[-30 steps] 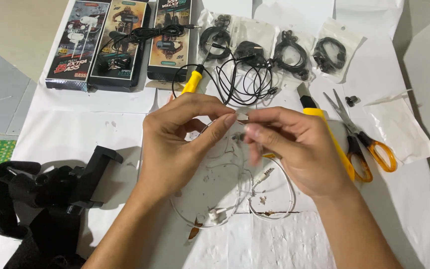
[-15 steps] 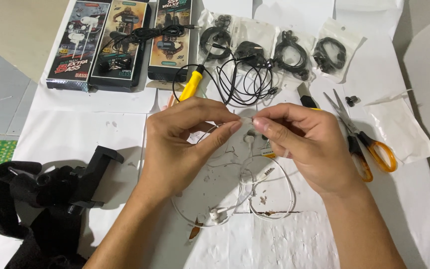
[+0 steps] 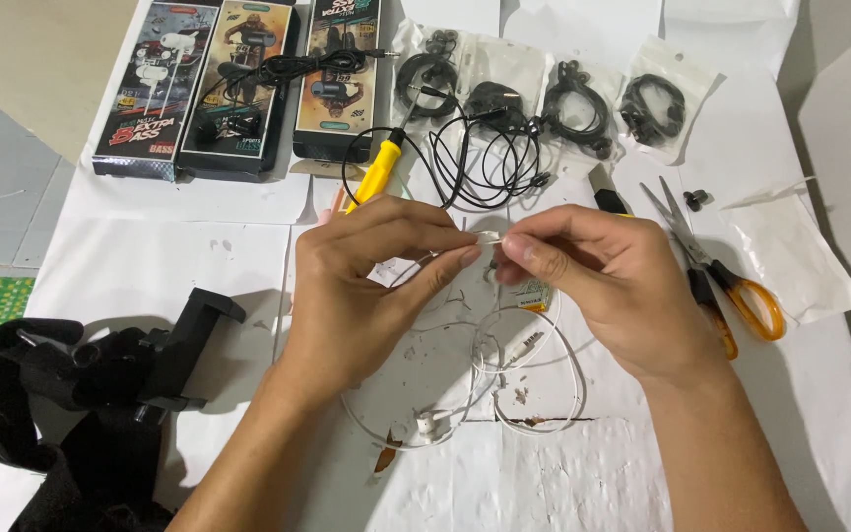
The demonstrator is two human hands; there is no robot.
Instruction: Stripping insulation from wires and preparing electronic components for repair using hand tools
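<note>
We see both hands meeting above the middle of the bench (image 3: 199, 266), which is covered in white paper. The left hand (image 3: 366, 286) and the right hand (image 3: 603, 286) each pinch a short stretch of thin white earphone wire (image 3: 490, 236) between thumb and forefinger; each grip is pressed together on the wire, fingertips almost touching those of the other hand. The held stretch runs left to right, level with the bench edge, and spans the small gap between the two grips, so neither hand is nearer to it than the other. Below the hands the rest of the wire falls in loose loops (image 3: 544, 394) onto the paper, with an earbud (image 3: 432, 424) at the near end and a plug (image 3: 527, 347) inside the loops. Beyond the hands lie a yellow-handled soldering iron (image 3: 378, 169), tangled black earphones (image 3: 490, 148), bagged black earphones (image 3: 654, 103), and three printed boxes (image 3: 238, 84). Orange-handled scissors (image 3: 731, 286) lie just right of the right hand; a black strap mount (image 3: 100, 394) sits at the left.
</note>
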